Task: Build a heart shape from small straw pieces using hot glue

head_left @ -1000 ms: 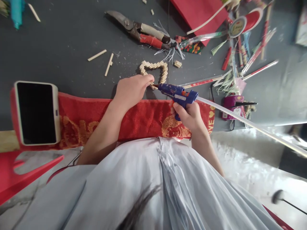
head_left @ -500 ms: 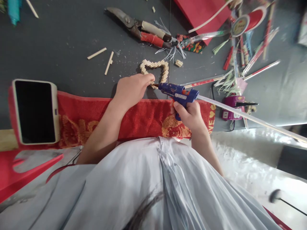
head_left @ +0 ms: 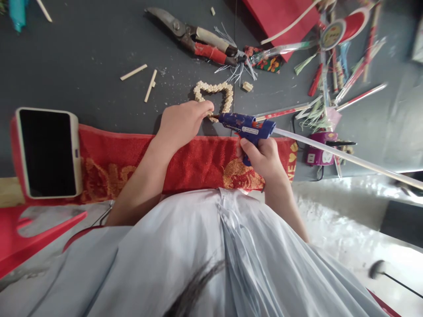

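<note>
My right hand [head_left: 262, 154] is wrapped round the grip of a blue glue gun [head_left: 246, 124], its nozzle pointing left. A long clear glue stick [head_left: 330, 149] sticks out of the gun's back end. The nozzle tip meets the lower edge of a cream, beaded-looking heart-shaped frame [head_left: 228, 94], close to my left fingertips. With fingers pinched together, my left hand [head_left: 185, 121] grips the frame's lower left part and hides some of it. Under both forearms lies a red towel [head_left: 198, 163] with gold patterns.
Pruning shears [head_left: 198, 39] lie beyond the frame, beside a red sheet [head_left: 280, 22]. Short sticks [head_left: 134, 72] are scattered at left. A dark-screened device [head_left: 48, 152] rests on the towel. At right are a red ribbon spool [head_left: 345, 28], wrapped sticks and a purple power socket [head_left: 319, 149].
The glue gun and my right hand have shifted very slightly to the right. My left hand stays on the heart-shaped frame.
</note>
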{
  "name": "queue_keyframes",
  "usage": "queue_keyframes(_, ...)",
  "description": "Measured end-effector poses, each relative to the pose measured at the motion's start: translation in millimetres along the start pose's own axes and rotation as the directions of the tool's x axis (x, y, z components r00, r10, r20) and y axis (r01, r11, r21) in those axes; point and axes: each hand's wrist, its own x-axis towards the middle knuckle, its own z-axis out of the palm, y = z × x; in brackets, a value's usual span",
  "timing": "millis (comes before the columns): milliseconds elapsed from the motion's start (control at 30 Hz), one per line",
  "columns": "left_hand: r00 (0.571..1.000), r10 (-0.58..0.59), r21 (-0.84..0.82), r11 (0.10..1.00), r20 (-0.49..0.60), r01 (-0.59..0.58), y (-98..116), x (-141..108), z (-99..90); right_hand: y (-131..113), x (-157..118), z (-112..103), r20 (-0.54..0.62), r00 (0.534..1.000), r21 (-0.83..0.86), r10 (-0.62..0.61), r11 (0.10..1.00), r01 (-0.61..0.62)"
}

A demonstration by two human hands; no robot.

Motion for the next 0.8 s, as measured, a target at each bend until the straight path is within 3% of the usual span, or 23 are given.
queue_keyframes(433, 0.999, -0.015, 0.008, 1.0, 0.034, 0.015, 2.0, -0.1, -1.9, -11.1, -0.7, -4.2, 0.027, 0.997, 0.154, 0.076, 0.985, -0.079)
queue_keyframes(800, 0.999, -0.032, -0.009, 0.999, 0.044, 0.032, 1.8, -0.1, -2.3, -19.9, 0.6, -3.6, 0.011, 0.994, 0.133, 0.11, 0.985, -0.111)
